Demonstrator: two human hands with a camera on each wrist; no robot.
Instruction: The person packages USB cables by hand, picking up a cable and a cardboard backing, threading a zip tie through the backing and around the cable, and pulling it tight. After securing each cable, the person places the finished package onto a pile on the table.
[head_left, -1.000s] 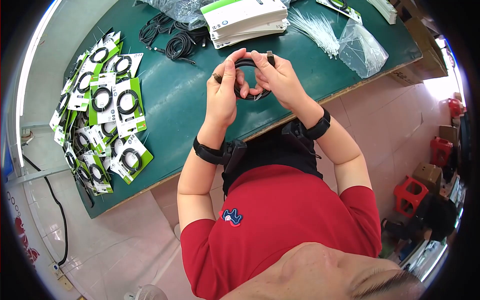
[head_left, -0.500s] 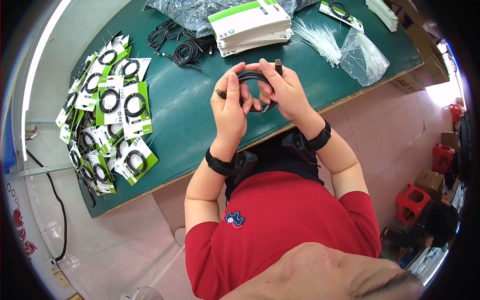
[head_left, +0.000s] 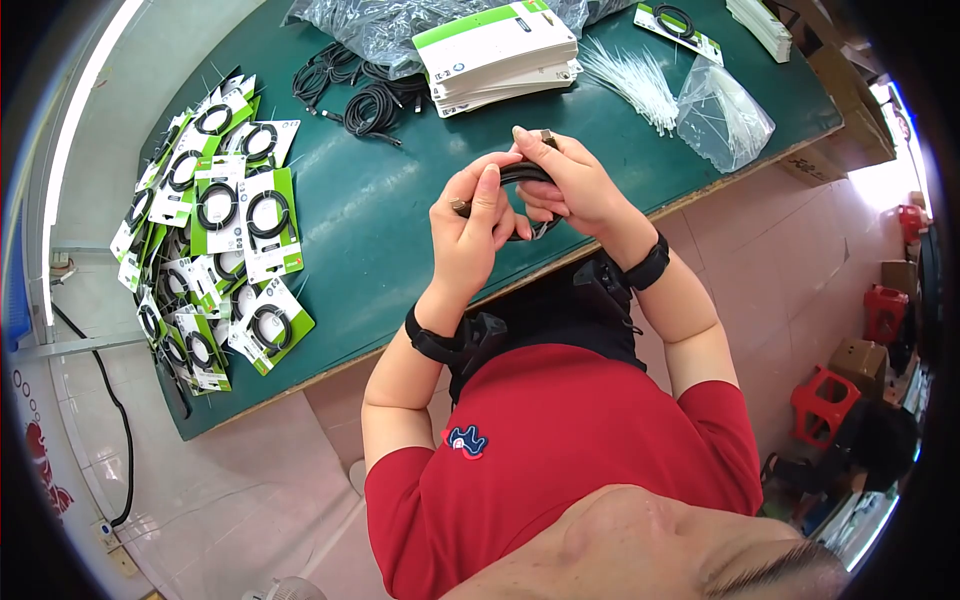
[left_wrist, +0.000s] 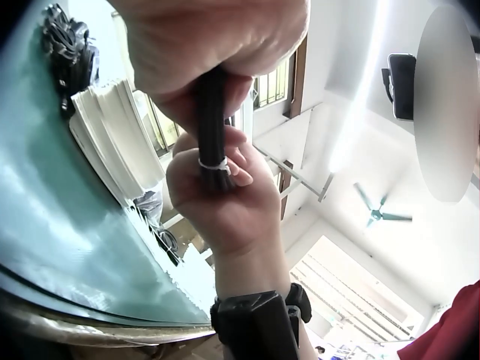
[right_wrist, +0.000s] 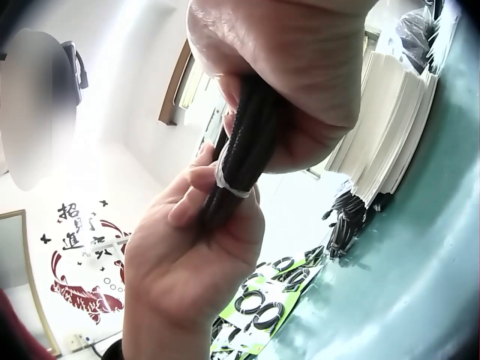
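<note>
A coiled black cable [head_left: 527, 173] is held between both hands just above the near edge of the table. My left hand [head_left: 475, 215] grips one side of the coil, its thumb on top, with a metal plug [head_left: 460, 207] sticking out beside it. On the other side my right hand [head_left: 582, 185] pinches the coil between thumb and fingers, near a second plug [head_left: 548, 139]. In both wrist views the cable strands [left_wrist: 212, 124] form a tight bundle. A thin white tie [right_wrist: 229, 186] goes around this bundle. The fingers hide parts of the ring.
Carded cables [head_left: 216, 205] lie heaped on the left of the green table [head_left: 350, 230]. At the back are loose black cables [head_left: 370, 108], a stack of cards [head_left: 497, 50], white zip ties [head_left: 630, 85] and a clear plastic bag [head_left: 722, 118]. One carded cable [head_left: 680, 25] lies behind the bag.
Both hands have come slightly nearer the body, still holding the coil. The ring has tipped and its opening looks narrower than before. The right hand has turned a little inward.
</note>
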